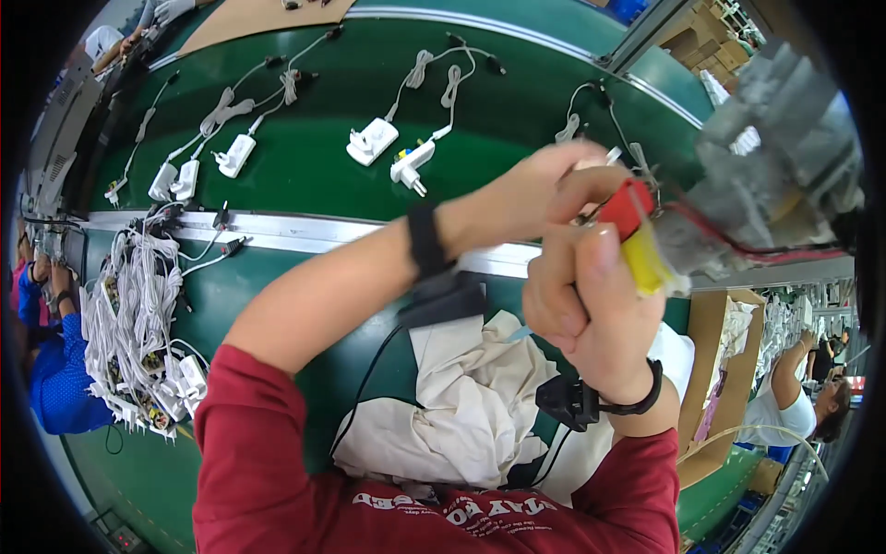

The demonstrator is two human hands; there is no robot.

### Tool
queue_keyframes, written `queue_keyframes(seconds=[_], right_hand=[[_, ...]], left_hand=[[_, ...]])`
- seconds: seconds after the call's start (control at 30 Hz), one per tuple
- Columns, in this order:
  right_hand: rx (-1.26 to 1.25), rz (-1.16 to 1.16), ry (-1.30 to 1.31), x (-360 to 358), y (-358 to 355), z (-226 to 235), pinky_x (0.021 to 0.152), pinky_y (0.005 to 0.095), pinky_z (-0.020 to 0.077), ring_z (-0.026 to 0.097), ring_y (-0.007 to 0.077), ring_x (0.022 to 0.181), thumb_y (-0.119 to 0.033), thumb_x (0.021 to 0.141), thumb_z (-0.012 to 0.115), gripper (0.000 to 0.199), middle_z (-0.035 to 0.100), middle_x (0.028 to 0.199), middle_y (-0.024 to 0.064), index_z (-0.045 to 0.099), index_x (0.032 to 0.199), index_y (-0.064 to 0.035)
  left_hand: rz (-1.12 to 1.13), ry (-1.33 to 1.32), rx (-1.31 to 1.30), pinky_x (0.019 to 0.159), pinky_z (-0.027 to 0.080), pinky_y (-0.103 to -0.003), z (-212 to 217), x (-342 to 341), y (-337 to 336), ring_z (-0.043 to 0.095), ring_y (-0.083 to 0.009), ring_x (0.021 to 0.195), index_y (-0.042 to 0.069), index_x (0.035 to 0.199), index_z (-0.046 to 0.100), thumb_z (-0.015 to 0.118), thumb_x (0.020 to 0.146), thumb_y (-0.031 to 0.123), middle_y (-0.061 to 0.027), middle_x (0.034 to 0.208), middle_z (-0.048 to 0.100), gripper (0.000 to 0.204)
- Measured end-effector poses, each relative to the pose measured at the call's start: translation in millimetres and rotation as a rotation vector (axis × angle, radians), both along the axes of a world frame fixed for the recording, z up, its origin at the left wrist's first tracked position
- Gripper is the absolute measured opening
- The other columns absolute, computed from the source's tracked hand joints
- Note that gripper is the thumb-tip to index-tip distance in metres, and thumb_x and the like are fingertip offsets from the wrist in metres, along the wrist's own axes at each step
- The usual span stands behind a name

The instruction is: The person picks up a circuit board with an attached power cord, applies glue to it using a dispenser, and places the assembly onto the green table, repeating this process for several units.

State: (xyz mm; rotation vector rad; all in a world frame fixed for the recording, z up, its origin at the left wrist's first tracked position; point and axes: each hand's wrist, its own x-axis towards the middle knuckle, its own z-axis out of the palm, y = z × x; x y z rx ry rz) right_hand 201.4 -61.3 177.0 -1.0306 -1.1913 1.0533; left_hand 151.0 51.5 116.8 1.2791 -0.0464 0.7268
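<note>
My left hand (565, 189), blurred by motion, reaches across with fingers curled. A small white piece (613, 156) shows by its fingertips; the rest of what it holds is hidden. My right hand (604, 295) is closed just below it, thumb up. A red block (624, 209) and a yellow part (646, 262) lie against its thumb and fingers; I cannot tell whether they are held or belong to the grey machine (766, 166) beside them. Red and black wires (729, 238) run from there along the machine. Both wrists wear black bands.
White plug adapters (372, 141) with coiled cords lie on the green conveyor belt (314, 185), behind a metal rail (305, 233). A heap of corded adapters (138, 323) sits at left. Cream cloth (461, 406) lies before me. A cardboard box (703, 406) stands right. Other people are nearby.
</note>
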Motion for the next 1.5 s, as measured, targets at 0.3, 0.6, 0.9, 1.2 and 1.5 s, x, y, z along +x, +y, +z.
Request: queue_keyframes(seconds=[0.3,0.6,0.9,1.2,1.5], right_hand=[[-0.022,-0.039,0.254,37,-28,50,0.065,0.0214,0.0380,0.047,0.0056,0.074,-0.012,0.088,0.059,0.014,0.055,0.083,0.0004,0.054,0.096,-0.0011],[-0.023,-0.066,0.179,50,-46,61,0.048,0.0205,0.0300,0.037,0.0045,0.053,-0.019,0.091,0.053,0.020,0.043,0.065,-0.0013,0.045,0.099,-0.0015],[-0.055,-0.013,0.103,10,-42,80,0.037,0.0200,0.0249,0.030,0.0041,0.040,-0.023,0.094,0.047,0.024,0.035,0.052,-0.0021,0.040,0.101,-0.0020],[-0.035,-0.090,0.055,116,-54,50,0.035,0.0209,0.0246,0.029,0.0046,0.037,-0.025,0.095,0.045,0.023,0.034,0.050,-0.0021,0.041,0.099,-0.0017],[-0.019,-0.232,0.144,171,-40,17,0.039,0.0189,0.0250,0.036,0.0007,0.045,-0.020,0.091,0.055,0.016,0.044,0.060,-0.0047,0.049,0.093,-0.0052]], left_hand=[[0.061,-0.095,0.074,0.071,0.045,-0.027,37,86,-39,0.055,-0.0147,0.084,0.003,0.095,0.055,0.061,0.082,0.020,-0.0077,0.093,0.057,0.022],[0.431,-0.257,0.101,0.062,0.046,-0.035,-7,111,-30,0.058,-0.0250,0.077,0.003,0.078,0.057,0.060,0.078,0.022,-0.0140,0.078,0.057,0.019],[0.785,0.979,0.932,0.061,0.050,-0.045,-9,16,15,0.062,-0.0381,0.065,-0.003,0.083,0.052,0.053,0.074,0.023,-0.0223,0.071,0.062,0.028],[0.416,0.772,-0.124,0.062,0.050,-0.030,25,44,5,0.064,-0.0184,0.085,0.000,0.103,0.045,0.055,0.082,0.025,-0.0131,0.090,0.067,0.034],[-0.242,0.462,-0.635,0.073,0.055,-0.032,-39,75,-124,0.057,-0.0204,0.104,0.007,0.124,0.036,0.047,0.092,0.010,-0.0122,0.119,0.052,0.035]])
